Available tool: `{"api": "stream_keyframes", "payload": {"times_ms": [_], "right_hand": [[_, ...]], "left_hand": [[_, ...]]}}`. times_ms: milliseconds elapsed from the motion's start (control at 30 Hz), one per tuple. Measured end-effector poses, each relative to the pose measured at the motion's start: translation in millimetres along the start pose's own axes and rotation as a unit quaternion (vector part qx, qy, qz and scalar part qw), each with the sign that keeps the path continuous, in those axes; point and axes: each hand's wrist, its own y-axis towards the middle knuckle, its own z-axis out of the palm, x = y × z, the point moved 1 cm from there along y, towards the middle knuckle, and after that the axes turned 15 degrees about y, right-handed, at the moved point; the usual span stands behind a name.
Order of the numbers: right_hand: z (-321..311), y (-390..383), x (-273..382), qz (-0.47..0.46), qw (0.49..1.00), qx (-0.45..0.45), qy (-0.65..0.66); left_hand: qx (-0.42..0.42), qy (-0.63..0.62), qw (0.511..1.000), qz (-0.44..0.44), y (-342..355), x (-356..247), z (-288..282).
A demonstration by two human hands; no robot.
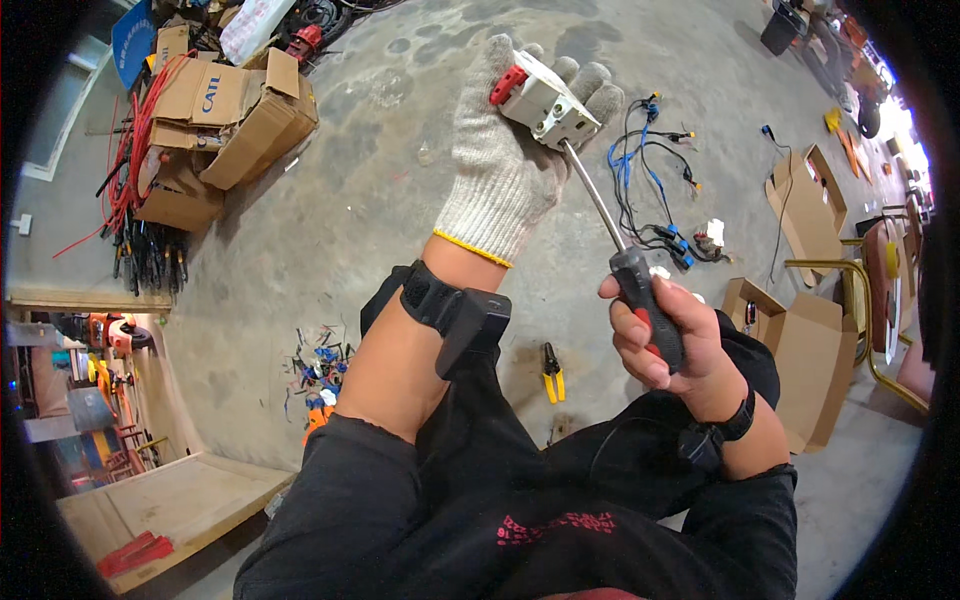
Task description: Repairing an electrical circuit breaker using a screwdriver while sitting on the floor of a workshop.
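Observation:
My left hand [500,150], in a white knitted glove with a yellow cuff edge, is closed around a white circuit breaker [550,105] with a red switch. The breaker's face with its screw terminals is turned toward me. Bare and wrapped round the handle, my right hand [670,335] grips a screwdriver [632,275] with a black and red handle. The steel shaft slants up to the left, and its tip meets a terminal hole at the breaker's lower edge. Whether the tip sits on a screw inside is too small to tell.
Wire strippers [553,375] with yellow handles lie on the floor before me. Blue and black cables [640,170] spread to the right, near an open cardboard box [815,360] and a chair [880,290]. Wire scraps [320,365] lie left; cartons [225,110] with red wire stand far left.

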Motion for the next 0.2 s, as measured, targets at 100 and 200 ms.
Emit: {"api": "stream_keyframes", "payload": {"times_ms": [100, 200], "right_hand": [[5.1, 6.5, -1.9, -0.007, 0.991, -0.077, -0.108], [2.3, 10.8, -2.3, -0.003, 0.988, -0.079, -0.131]], "left_hand": [[-0.042, -0.023, 0.999, -0.014, 2.8, 0.1, -2.0], [-0.083, -0.046, 0.995, -0.028, 8.8, 0.0, -5.2]]}}
